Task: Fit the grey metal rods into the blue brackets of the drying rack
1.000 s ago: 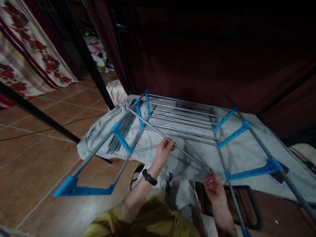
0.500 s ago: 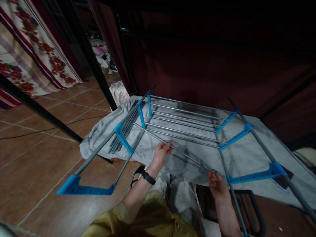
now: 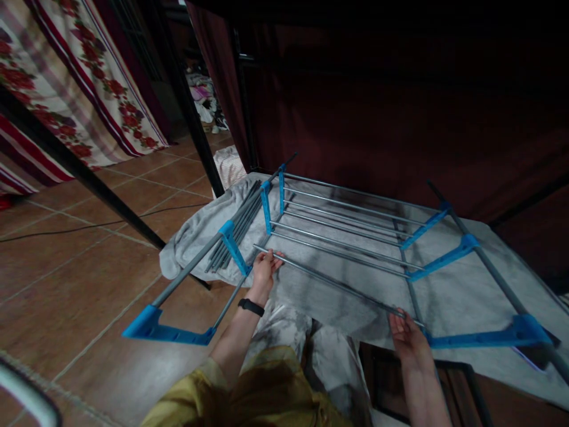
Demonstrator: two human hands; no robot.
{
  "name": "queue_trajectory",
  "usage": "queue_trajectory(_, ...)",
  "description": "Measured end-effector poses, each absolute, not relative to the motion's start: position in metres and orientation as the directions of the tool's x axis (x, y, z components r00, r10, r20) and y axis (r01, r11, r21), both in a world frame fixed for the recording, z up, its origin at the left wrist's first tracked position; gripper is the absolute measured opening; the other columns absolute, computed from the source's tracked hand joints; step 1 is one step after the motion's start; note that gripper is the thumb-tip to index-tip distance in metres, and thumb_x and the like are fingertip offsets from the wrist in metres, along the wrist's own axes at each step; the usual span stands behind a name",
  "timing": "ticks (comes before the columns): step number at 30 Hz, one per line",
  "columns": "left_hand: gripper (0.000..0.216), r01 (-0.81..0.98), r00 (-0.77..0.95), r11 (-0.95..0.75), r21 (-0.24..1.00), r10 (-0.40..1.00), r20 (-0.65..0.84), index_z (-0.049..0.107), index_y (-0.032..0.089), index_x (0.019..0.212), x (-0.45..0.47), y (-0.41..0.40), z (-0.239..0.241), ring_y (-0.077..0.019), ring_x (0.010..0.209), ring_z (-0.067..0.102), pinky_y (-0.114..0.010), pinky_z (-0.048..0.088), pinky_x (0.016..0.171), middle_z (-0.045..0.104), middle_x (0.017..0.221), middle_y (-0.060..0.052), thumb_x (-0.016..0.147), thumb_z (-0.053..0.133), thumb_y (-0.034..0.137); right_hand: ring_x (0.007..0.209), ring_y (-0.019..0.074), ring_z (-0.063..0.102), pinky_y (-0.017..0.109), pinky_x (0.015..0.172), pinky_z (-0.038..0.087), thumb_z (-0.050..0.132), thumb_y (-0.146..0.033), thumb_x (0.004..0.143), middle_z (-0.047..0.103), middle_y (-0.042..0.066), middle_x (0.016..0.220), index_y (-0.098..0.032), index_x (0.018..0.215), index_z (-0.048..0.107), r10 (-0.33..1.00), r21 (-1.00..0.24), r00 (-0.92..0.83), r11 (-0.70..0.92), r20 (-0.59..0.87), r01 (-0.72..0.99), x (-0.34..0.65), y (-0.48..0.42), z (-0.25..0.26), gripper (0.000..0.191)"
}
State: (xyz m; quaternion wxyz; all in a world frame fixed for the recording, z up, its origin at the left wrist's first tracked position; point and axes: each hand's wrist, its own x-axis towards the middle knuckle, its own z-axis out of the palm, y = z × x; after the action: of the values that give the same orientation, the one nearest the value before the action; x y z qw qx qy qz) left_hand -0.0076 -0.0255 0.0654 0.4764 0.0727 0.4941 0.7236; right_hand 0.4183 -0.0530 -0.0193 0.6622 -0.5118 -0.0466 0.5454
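Note:
A thin grey metal rod (image 3: 334, 283) runs between my two hands across the front of a partly assembled drying rack. My left hand (image 3: 265, 270), with a black band on the wrist, grips it near its left end, beside the front-middle blue bracket (image 3: 235, 248). That left end is free, pointing up past my fingers. My right hand (image 3: 406, 333) pinches the rod near its other end, close to the right blue bracket (image 3: 484, 339). Whether that end sits in the bracket I cannot tell. Several crossbars (image 3: 351, 218) span the rack's rear brackets.
Loose grey rods (image 3: 240, 228) lie bundled on the grey blanket (image 3: 448, 284) at left. A dark flat object (image 3: 536, 356) lies under the right bracket. Black bed posts (image 3: 195, 118) stand at left, with a cable (image 3: 102, 224) on the tiled floor.
My left hand has slid left along the rod towards its left end. The rod's right end has come closer to the right bracket. The view has shifted slightly.

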Motion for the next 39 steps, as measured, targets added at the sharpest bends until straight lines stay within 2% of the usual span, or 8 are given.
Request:
queue_trajectory(6, 0.016, -0.615, -0.529, -0.011, 0.788, 0.747, -0.403, 0.056, 0.015, 0.077, -0.006, -0.026, 0.054, -0.0133, 0.066, 0.071, -0.026, 0.060, 0.068, 0.072, 0.076, -0.007, 0.090, 0.066, 0.015, 0.078, 0.0154, 0.074, 0.030, 0.067, 0.065, 0.065, -0.003, 0.071, 0.074, 0.001, 0.084, -0.024, 0.078, 0.067, 0.767, -0.693, 0.356, -0.156, -0.534, -0.704, 0.411, -0.042, -0.019, 0.023)
queue_trajectory(11, 0.019, -0.638, -0.490, 0.024, 0.770, 0.758, -0.430, 0.056, 0.014, 0.074, -0.002, -0.028, 0.047, -0.0122, 0.064, 0.069, -0.027, 0.060, 0.072, 0.072, 0.076, -0.008, 0.086, 0.071, 0.014, 0.078, 0.0132, 0.072, 0.027, 0.073, 0.064, 0.067, -0.008, 0.073, 0.073, -0.001, 0.083, -0.021, 0.080, 0.066, 0.780, -0.723, 0.360, -0.165, -0.512, -0.671, 0.399, -0.039, -0.024, 0.015)
queue_trajectory(16, 0.015, -0.653, -0.529, -0.016, 0.757, 0.725, -0.440, 0.054, 0.016, 0.080, -0.009, -0.026, 0.046, -0.0135, 0.064, 0.071, -0.027, 0.060, 0.068, 0.072, 0.076, -0.008, 0.091, 0.064, 0.015, 0.071, 0.0120, 0.070, 0.025, 0.072, 0.063, 0.074, -0.016, 0.074, 0.070, -0.002, 0.077, -0.019, 0.078, 0.063, 0.778, -0.755, 0.398, -0.145, -0.486, -0.639, 0.400, -0.035, -0.027, 0.012)
queue_trajectory(21, 0.017, -0.652, -0.554, -0.026, 0.757, 0.698, -0.453, 0.052, 0.017, 0.078, -0.014, -0.024, 0.045, -0.0134, 0.064, 0.071, -0.024, 0.059, 0.064, 0.071, 0.074, -0.007, 0.094, 0.059, 0.014, 0.074, 0.0122, 0.071, 0.025, 0.075, 0.063, 0.070, -0.012, 0.078, 0.071, 0.001, 0.080, -0.017, 0.081, 0.066, 0.760, -0.736, 0.403, -0.143, -0.510, -0.662, 0.403, -0.030, -0.026, 0.007)
queue_trajectory(31, 0.023, -0.670, -0.517, 0.023, 0.742, 0.702, -0.489, 0.050, 0.018, 0.073, -0.013, -0.022, 0.029, -0.0140, 0.069, 0.072, -0.028, 0.060, 0.072, 0.071, 0.075, -0.005, 0.085, 0.069, 0.011, 0.085, 0.0147, 0.073, 0.026, 0.077, 0.064, 0.072, -0.004, 0.065, 0.073, 0.003, 0.088, -0.018, 0.076, 0.065, 0.810, -0.786, 0.396, -0.124, -0.433, -0.605, 0.402, -0.024, -0.027, 0.019)
queue_trajectory(39, 0.028, -0.639, -0.525, 0.013, 0.769, 0.724, -0.448, 0.051, 0.018, 0.067, -0.014, -0.022, 0.021, -0.0104, 0.064, 0.066, -0.026, 0.059, 0.073, 0.066, 0.068, 0.000, 0.077, 0.076, 0.012, 0.081, 0.0149, 0.072, 0.029, 0.077, 0.064, 0.076, -0.008, 0.067, 0.072, 0.002, 0.080, -0.018, 0.068, 0.061, 0.792, -0.791, 0.452, -0.063, -0.411, -0.608, 0.398, -0.025, -0.029, 0.018)
